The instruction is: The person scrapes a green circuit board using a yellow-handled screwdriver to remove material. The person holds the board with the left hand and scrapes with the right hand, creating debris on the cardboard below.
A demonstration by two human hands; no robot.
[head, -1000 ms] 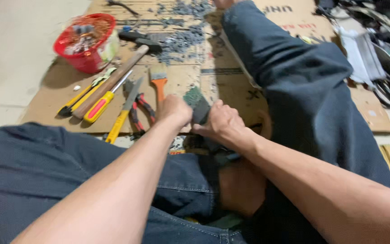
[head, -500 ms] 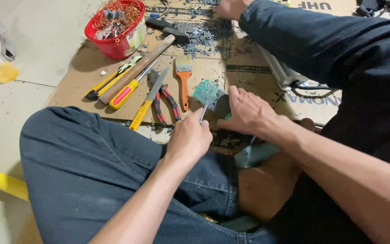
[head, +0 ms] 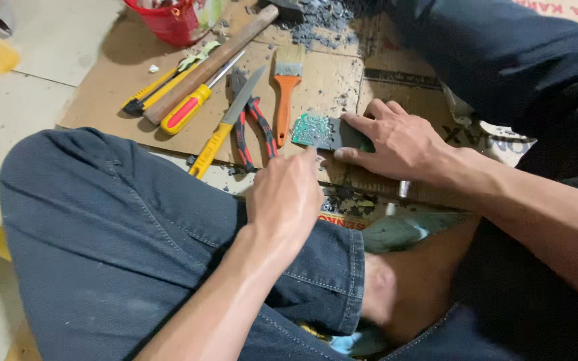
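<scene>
A: Circuit board (head: 314, 129), small and green, lies flat on the cardboard sheet (head: 102, 100) near its front edge, joined to a dark block (head: 346, 136) on its right side.
B: And the right hand (head: 396, 142) presses down on that block, fingers spread over it, pinning it to the cardboard.
A: Long axis runs left to right, the green end pointing left toward the orange-handled brush (head: 286, 87).
B: Left hand (head: 287, 194) sits just in front of the board, fingers curled in; whether it pinches anything, I cannot tell.
A: Room is tight. Red-handled pliers (head: 252, 127) and a yellow-handled knife (head: 225, 124) lie just left of the board.
B: Further left, a screwdriver (head: 192, 107) and a wooden hammer handle (head: 209, 67) slant toward the far edge, where a red basket (head: 168, 20) stands.
A: Grey debris (head: 322, 20) piles at the far edge; the person's knee crowds the front edge.
</scene>
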